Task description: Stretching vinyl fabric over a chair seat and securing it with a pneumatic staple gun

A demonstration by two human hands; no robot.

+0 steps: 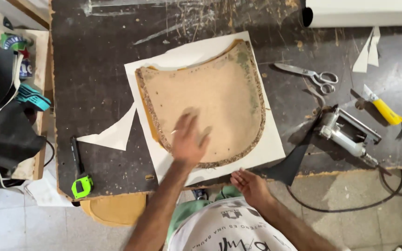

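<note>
Left hand, fingers spread & blurred, lay flat on tan, rounded wooden seat board, gripping nothing. Board sat on white sheet, centre of dark scratched counter. Right hand was loose, empty, at counter edge, 5 o'clock of board. Steel scissors at 3 o'clock.

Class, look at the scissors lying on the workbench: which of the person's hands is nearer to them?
The right hand. It sits at the bench's near edge, below and left of the scissors. The left hand rests on the wooden seat board, further left of them.
</note>
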